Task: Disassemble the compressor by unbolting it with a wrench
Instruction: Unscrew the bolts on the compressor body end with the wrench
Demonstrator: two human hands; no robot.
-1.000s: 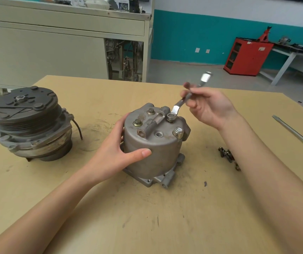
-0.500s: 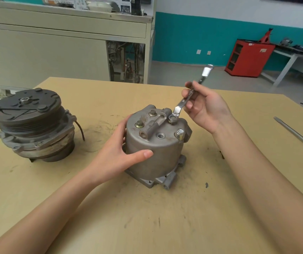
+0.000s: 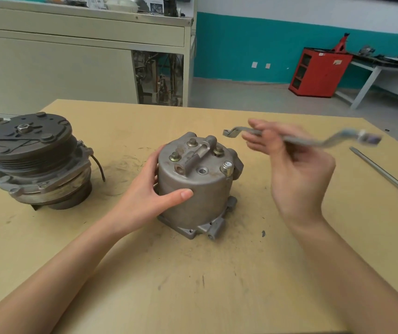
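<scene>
Frame centre: compressor housing (image 3: pixel 193 189) upright on the table; wrench (image 3: pixel 313 142) held clear, upper right.
My left hand (image 3: pixel 149 194) curls around the housing wall; my right hand (image 3: pixel 296 169) grips the blurred wrench mid-shaft, fingers curled.

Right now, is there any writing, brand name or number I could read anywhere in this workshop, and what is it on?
No text here can be read.
Red cabinet: white labels, too small to read.
Printed sheets atop the grey bench at the back: blurred.
Wrench in the right hand: blurred, no marking legible.
Compressor: no lettering visible.
</scene>
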